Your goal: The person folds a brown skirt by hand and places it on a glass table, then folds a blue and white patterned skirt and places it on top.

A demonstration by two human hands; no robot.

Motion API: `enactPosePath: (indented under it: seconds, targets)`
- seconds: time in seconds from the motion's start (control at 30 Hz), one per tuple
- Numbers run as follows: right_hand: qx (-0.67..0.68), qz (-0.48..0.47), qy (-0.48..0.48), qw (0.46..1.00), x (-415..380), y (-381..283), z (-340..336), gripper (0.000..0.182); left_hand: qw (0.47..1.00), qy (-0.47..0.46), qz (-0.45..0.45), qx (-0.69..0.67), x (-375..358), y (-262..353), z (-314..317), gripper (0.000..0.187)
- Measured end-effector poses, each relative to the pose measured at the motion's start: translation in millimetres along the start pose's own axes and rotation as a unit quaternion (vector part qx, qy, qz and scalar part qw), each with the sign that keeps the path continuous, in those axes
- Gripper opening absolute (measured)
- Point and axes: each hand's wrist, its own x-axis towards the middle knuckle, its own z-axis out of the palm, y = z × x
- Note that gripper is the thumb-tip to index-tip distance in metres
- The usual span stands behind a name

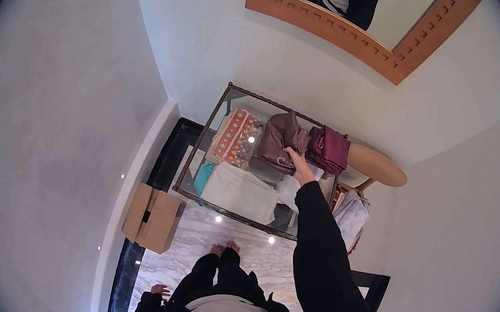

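Note:
My right hand reaches out over the glass-topped table, its fingers closed on the near right edge of a shiny brown cloth. The cloth is loosely bunched, with one peak standing up. Just right of it lies a folded burgundy cloth. To the left is a stack topped by an orange patterned cloth. White folded cloth and a bit of turquoise cloth show nearer to me. My left hand hangs low by my side, fingers apart, holding nothing.
An open cardboard box stands on the marble floor by the left wall. Right of the table is a chair with more folded cloth on it. A wood-framed mirror hangs on the wall behind.

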Motion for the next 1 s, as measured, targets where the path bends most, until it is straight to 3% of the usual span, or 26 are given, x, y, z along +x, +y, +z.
enactPosePath:
  seconds: [0.2, 0.33, 0.43, 0.53, 0.57, 0.67, 1.0]
  targets:
    - [0.015, 0.020, -0.033, 0.999, -45.5, -49.7, 1.5, 0.029, 0.999, -0.012, 0.034, 0.011, -0.8, 5.9, 5.7, 0.042]
    - [0.089, -0.151, 0.022, 0.984, -73.5, -100.5, -0.8, 0.039, 0.999, -0.040, 0.034, -0.011, -2.4, 8.0, 4.0, 0.040]
    - [0.192, -0.270, 0.055, 0.942, -57.2, -105.9, -25.3, 0.043, 0.999, -0.024, 0.044, 0.014, -9.7, 8.8, 10.8, 0.040]
    - [0.273, -0.321, 0.134, 0.897, -9.7, -73.7, -54.9, 0.047, 0.999, -0.024, 0.039, 0.017, -13.7, 11.1, 15.7, 0.039]
    - [0.305, -0.272, 0.177, 0.895, 2.0, -59.3, -64.4, 0.057, 0.998, -0.041, 0.052, 0.007, -14.0, 7.0, 13.4, 0.039]
    - [0.277, -0.310, 0.321, 0.851, 15.8, -27.3, -58.5, 0.068, 0.997, -0.049, 0.066, -0.004, -15.9, 5.7, 14.5, 0.039]
    - [0.358, -0.367, 0.279, 0.812, -6.1, -55.5, -44.0, 0.077, 0.998, -0.010, 0.045, -0.030, -18.6, 1.4, 24.6, 0.035]
